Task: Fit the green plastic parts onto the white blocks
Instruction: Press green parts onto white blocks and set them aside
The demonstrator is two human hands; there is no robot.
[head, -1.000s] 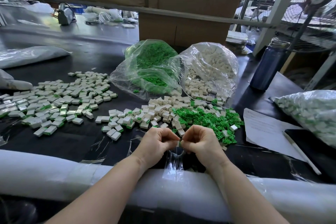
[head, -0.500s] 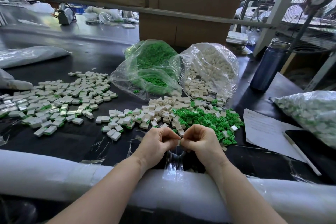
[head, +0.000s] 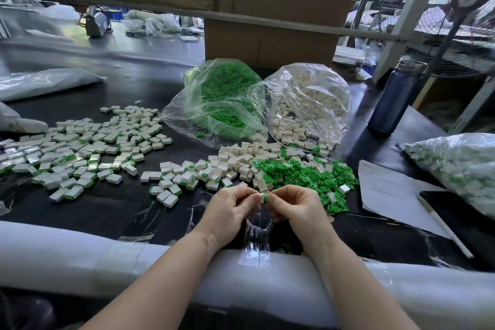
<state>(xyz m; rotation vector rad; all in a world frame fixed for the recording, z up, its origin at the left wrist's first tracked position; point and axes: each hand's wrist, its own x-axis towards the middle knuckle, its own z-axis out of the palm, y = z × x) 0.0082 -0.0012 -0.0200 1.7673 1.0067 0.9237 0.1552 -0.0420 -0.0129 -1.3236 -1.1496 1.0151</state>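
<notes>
Both hands meet just above the black table near its front edge. My left hand (head: pixel 232 210) pinches a small white block (head: pixel 259 198). My right hand (head: pixel 297 208) pinches a green plastic part (head: pixel 265 198) pressed against that block's right end. Behind the hands lies a pile of loose green parts (head: pixel 302 174) beside a pile of bare white blocks (head: pixel 241 158). To the left spreads a wide scatter of white blocks with green parts fitted (head: pixel 80 147).
A clear bag of green parts (head: pixel 222 99) and a clear bag of white blocks (head: pixel 308 104) lie behind the piles. A blue bottle (head: pixel 393 99) stands at right, near a paper sheet (head: pixel 385 190), a pen (head: pixel 442 225) and another filled bag (head: pixel 460 166). White foam padding (head: pixel 80 252) lines the front edge.
The hands have stayed together at the same spot. The white block and green part now show more plainly between the fingertips.
</notes>
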